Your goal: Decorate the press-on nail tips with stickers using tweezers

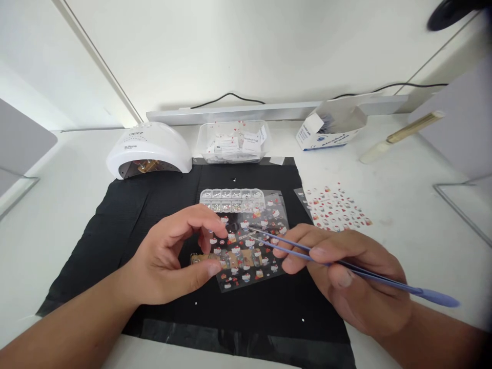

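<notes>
My right hand grips blue tweezers, whose tips point left onto a clear sheet of small red-and-white nail stickers lying on a black mat. My left hand pinches the sheet's left edge between thumb and fingers, near a small tan strip. Just behind the sheet lies a clear compartment box of rhinestones.
A white nail lamp stands at the back left, a clear tub of small packets behind the mat, and an open white-and-blue box at the back right. A second sticker sheet and a nail file lie on the white table.
</notes>
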### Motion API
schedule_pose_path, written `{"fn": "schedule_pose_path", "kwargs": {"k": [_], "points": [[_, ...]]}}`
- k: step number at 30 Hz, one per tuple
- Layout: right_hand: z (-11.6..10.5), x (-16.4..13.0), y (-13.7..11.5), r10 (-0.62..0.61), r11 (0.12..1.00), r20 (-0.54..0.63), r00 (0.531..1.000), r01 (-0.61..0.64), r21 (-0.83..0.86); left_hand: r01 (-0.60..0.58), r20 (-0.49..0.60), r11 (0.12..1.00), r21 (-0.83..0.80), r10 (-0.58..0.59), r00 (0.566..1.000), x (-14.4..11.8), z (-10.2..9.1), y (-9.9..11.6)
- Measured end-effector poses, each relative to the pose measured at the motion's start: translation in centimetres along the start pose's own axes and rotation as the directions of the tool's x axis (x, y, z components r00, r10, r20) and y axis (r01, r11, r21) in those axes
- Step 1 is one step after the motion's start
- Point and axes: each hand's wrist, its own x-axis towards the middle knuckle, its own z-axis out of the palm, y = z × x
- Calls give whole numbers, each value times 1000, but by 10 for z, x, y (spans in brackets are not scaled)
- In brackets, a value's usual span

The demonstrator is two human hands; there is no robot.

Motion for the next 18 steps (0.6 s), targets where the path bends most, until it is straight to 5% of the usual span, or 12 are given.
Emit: {"fn": "schedule_pose_path", "kwargs": {"k": [18], "points": [[4, 5, -4, -17, 998, 82, 997, 12, 59, -28, 73, 999, -22, 29, 997, 6, -4, 2]]}}
